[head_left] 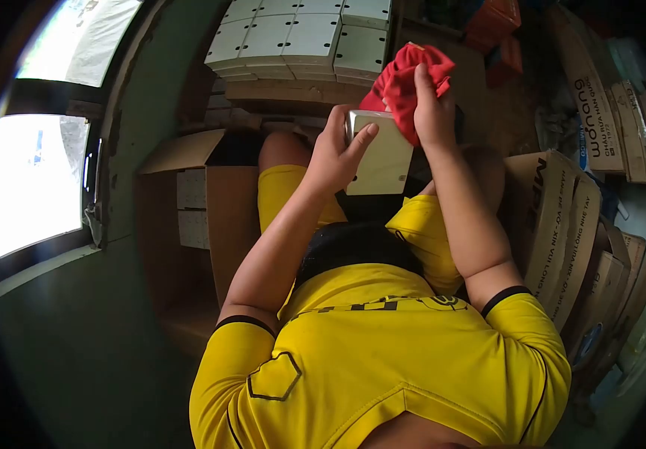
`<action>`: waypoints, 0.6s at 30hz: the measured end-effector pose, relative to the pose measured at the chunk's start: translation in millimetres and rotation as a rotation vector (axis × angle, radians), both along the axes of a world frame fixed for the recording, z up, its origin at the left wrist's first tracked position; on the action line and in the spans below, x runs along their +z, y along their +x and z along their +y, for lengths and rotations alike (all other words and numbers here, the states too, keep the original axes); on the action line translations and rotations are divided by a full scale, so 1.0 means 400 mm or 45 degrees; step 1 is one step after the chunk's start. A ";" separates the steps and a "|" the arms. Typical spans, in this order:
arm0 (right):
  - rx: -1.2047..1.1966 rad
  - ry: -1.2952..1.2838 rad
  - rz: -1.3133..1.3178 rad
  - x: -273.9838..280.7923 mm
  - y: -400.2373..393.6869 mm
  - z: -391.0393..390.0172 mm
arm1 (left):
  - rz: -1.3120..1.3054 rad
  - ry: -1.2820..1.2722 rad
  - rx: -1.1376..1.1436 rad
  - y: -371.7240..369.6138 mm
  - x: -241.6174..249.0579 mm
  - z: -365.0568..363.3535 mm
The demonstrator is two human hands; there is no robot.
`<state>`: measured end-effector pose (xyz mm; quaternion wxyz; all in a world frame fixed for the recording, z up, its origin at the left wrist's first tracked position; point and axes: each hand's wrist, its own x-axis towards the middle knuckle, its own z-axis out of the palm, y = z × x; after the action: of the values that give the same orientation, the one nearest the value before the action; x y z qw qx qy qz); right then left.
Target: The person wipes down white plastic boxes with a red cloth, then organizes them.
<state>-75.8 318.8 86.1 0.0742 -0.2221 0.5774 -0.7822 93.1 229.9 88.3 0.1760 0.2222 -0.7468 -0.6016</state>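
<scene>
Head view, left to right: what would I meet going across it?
Bright window → open carton → left hand → pale box → right hand → printed cardboard.

Red cloth (pixel 413 78) (crumpled) against pale box (pixel 380 161).

Glare floods from the window (pixel 35 183) into a dim room; fisheye distortion bends the blackened edges.
</scene>
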 end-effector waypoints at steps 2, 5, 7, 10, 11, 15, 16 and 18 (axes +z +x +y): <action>-0.179 0.061 0.083 0.027 -0.032 0.009 | 0.057 0.172 0.077 -0.002 -0.063 0.012; -0.189 0.337 0.074 0.226 -0.027 0.054 | 0.096 0.658 0.205 0.013 -0.105 0.012; 0.014 -0.257 -0.213 0.318 -0.007 0.035 | 0.072 0.897 0.298 0.017 -0.124 0.002; 0.721 -0.744 0.009 0.440 -0.046 0.063 | 0.023 1.116 0.314 0.014 -0.132 0.007; 0.783 -0.726 0.115 0.456 -0.069 0.087 | -0.007 1.191 0.315 0.013 -0.130 0.009; 0.425 -0.608 0.309 0.481 -0.003 0.118 | 0.161 1.467 0.166 0.004 -0.112 0.015; 0.414 -0.612 0.262 0.477 0.029 0.117 | 0.238 1.527 0.111 0.006 -0.090 0.008; 0.420 -0.038 0.401 0.343 0.063 0.125 | 0.370 1.475 0.047 0.021 -0.002 -0.009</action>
<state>-50.6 368.7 223.1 0.1066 -0.4339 0.5261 -0.7236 101.7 226.2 87.5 0.1369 0.2104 -0.2616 -0.9320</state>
